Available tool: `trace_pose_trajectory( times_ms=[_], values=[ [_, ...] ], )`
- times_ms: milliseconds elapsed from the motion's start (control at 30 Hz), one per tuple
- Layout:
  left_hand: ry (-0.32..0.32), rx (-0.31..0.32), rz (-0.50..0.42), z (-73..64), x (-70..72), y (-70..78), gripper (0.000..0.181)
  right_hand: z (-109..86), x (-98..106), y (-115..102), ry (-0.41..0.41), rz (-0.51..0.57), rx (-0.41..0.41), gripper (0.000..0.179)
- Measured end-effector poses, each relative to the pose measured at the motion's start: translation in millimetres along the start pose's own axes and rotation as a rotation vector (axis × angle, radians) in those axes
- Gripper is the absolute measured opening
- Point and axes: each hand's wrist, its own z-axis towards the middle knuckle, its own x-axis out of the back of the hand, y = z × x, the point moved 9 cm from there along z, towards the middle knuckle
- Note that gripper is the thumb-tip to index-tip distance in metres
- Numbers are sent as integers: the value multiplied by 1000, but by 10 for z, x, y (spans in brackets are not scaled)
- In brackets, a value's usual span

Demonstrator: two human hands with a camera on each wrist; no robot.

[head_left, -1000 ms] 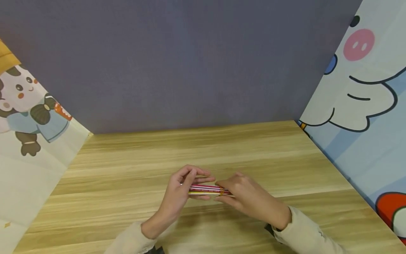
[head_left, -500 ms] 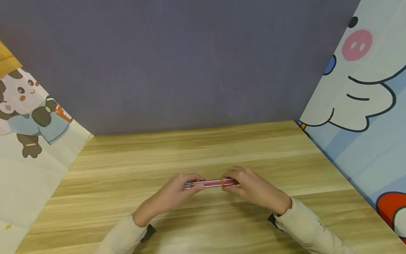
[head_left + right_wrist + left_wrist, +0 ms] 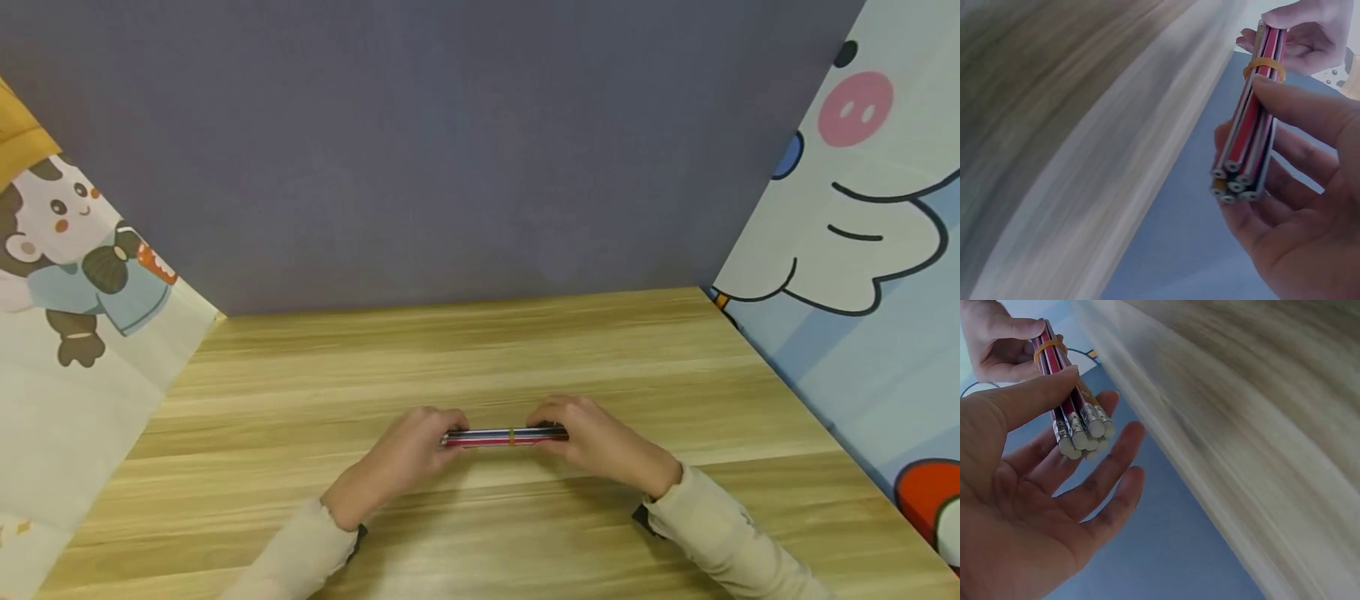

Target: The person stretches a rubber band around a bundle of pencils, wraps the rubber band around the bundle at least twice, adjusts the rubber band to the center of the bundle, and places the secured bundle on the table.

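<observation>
A bundle of several pencils [image 3: 491,437] lies level between my two hands, above the tabletop. A yellow rubber band [image 3: 512,436] wraps the bundle near its middle. My left hand [image 3: 405,454] pinches the eraser end between thumb and index finger, its other fingers spread loosely. White erasers [image 3: 1096,429] in silver ferrules show in the left wrist view. My right hand [image 3: 600,444] pinches the other end between thumb and fingers. There, in the right wrist view, the pencils' flat, unsharpened ends [image 3: 1233,187] stick out, with red and dark barrels visible.
The wood-grain table [image 3: 480,358] stretches under and beyond both hands. A dark grey panel [image 3: 450,150] stands along its back edge. Cartoon-printed sheets flank it, one at left [image 3: 112,400] and one at right [image 3: 862,367].
My left hand, earlier looser around the bundle, now pinches its eraser end. The bundle has turned, showing a blue barrel. The rubber band has shifted away from my right hand toward the middle.
</observation>
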Motion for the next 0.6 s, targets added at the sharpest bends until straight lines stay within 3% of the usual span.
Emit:
trace_pose_trajectory(
  times_ms=[133, 233, 400, 500, 600],
  values=[
    [0, -41, 186, -32, -48, 21, 17, 4, -70, 64, -7, -37, -12, 19],
    [-13, -51, 260, -64, -79, 25, 17, -9, -132, 95, -36, -84, -31, 19],
    [-13, -56, 275, -81, -74, 36, 27, -60, -87, 147, -76, -114, -123, 29],
    [-38, -43, 269, -83, -64, 49, 37, -114, 62, 175, -45, -112, -175, 30],
    [-46, -36, 263, -125, -21, 79, 43, -208, 209, 186, 13, -128, -178, 28]
  ],
)
